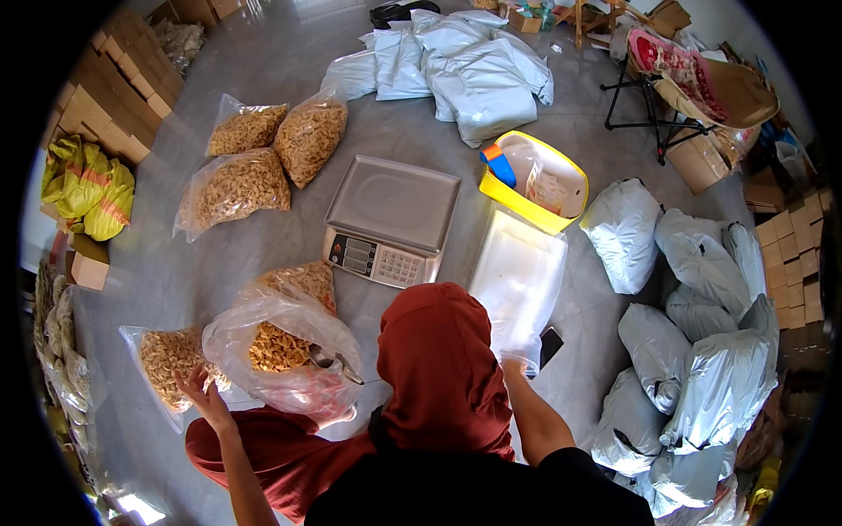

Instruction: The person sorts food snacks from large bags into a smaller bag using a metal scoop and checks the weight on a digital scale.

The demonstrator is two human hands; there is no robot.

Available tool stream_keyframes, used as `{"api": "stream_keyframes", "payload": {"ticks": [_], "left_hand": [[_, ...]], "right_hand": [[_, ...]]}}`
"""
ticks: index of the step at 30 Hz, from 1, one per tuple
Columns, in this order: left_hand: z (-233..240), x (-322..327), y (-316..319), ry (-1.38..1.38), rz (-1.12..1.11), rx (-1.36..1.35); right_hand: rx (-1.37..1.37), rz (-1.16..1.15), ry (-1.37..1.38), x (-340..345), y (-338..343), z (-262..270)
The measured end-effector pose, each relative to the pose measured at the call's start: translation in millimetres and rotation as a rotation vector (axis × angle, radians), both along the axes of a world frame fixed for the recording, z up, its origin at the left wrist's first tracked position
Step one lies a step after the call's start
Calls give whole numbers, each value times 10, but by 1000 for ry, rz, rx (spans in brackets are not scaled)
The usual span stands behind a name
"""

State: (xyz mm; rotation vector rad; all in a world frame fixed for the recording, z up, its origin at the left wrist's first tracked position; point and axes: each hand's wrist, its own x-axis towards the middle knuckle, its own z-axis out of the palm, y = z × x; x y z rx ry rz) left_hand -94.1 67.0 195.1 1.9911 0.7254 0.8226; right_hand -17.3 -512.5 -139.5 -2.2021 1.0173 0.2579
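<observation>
My left hand [200, 394], fingers spread, is beside a filled clear bag of dried tan slices [168, 361]; whether it touches the bag is unclear. Just right of it, a large open plastic bag [283, 375] holds more dried slices [279, 345], with a metal scoop [335, 365] inside. My right hand [514, 368] is at the near end of a stack of clear flat plastic bags [520, 283]. Its fingers are hidden at the bag edge. Ahead on the floor sits a digital weighing scale [395, 204] with a bare metal pan.
Filled bags of slices [237, 184] lie ahead left. A yellow-rimmed basket [536, 177] holds a blue tape dispenser [498, 166]. A phone [551, 345] lies by the stack. Grey mailer bags [717, 375] crowd the right; others [487, 79] are piled ahead. A folding chair [704, 85] stands far right.
</observation>
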Motion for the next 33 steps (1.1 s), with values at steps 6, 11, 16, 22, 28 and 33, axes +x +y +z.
{"api": "stream_keyframes", "payload": {"ticks": [6,11,16,22,28,33], "left_hand": [[-35,89,-176,11,-98,-112],[-38,206,-270,-4,-100,-47],[-34,49,-201,-7,-54,-9],[-23,86,-257,-32,-101,-48],[34,18,-240,-19,-83,-68],[17,-55,-178,-41,-80,-158]], "right_hand": [[-306,388,61,54,105,528],[-762,443,-356,-91,-45,460],[-107,501,-53,103,116,1088],[-367,282,-90,-41,146,432],[-333,368,279,-21,109,289],[-151,280,192,40,192,516]]}}
